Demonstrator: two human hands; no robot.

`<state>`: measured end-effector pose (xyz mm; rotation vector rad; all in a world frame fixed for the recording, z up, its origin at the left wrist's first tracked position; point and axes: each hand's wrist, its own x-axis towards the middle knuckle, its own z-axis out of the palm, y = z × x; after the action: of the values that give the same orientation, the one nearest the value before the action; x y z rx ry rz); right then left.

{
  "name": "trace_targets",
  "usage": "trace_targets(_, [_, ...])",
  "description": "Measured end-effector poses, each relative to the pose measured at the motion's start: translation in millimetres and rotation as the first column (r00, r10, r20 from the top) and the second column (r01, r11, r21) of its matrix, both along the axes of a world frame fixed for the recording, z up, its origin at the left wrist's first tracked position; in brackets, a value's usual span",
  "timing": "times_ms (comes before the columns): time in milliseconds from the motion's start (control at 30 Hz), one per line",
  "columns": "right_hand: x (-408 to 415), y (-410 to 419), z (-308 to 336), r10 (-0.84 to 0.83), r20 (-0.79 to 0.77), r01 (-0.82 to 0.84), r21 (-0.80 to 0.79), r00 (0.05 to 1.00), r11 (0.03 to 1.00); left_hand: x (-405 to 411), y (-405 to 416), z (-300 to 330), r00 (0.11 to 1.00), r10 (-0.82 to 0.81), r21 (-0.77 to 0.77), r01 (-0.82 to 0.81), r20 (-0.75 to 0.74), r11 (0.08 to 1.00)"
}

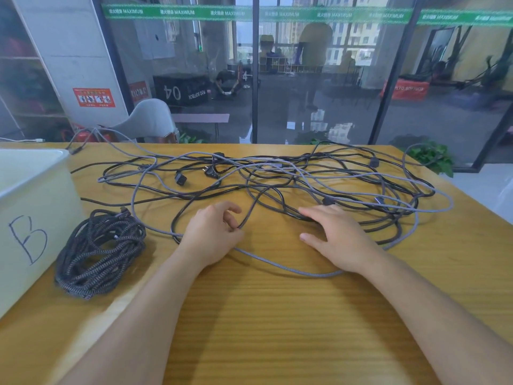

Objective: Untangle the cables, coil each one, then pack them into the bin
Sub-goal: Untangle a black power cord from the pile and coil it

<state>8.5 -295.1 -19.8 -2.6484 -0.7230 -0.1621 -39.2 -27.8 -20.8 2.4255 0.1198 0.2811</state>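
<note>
Cables (277,176): tangled, spread across desk (277,315); one braided coil (100,251) lies beside bin (30,207). Left hand (213,232) pinches a black loop; right hand (338,237) rests flat, fingers straight, on strands. Risk: pulling the loop may tighten knots or drag plugs off the edge.

Premises appear to be a gym or fitness facility, viewed from a work station at a wooden table (277,315). Directly beyond the table stands a glass partition (319,79) carrying a green banner strip (177,12) printed "MAXIMUM". Behind the glass, a black box (180,91) marked "04" and "PLYO SOFTBOX", and an orange box (405,90) with like lettering to its right. Left of the table, a concrete pillar (75,59) bears a red safety notice (94,97). Potted greenery (433,158) sits beyond the table's right corner.
</note>
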Motion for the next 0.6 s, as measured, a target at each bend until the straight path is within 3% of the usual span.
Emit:
trace_targets(167, [-2.4,3.9,-1.2,-0.021,0.025,0.021,-0.013,0.999,1.0,-3.3,-7.0,1.0,0.989,-0.116,0.053,0.121,-0.09,0.991])
trace_targets(267, [-7.3,5.4,-2.6,0.092,0.002,-0.092,0.047,0.996,0.995,-2.6,-12.1,-1.4,0.982,-0.137,0.203,0.109,0.129,0.973])
trace_targets(367, [-10.3,12.6,-7.3,0.208,0.074,-0.215,0.103,0.975,0.971,-1.1,-20.3,-4.5,0.901,-0.319,0.3,0.23,0.293,0.926])
trace_targets(467, [-10.2,18.0,-6.8,0.23,0.166,-0.254,0.141,0.959,0.957,0.2,-26.2,-10.2,0.863,-0.445,0.304,0.368,0.241,0.879])
trace_targets(600, [-10.9,14.0,0.4,0.111,0.259,-0.152,0.146,0.96,0.978,1.8,-22.3,-12.1,0.896,-0.384,0.353,0.293,0.222,0.889])
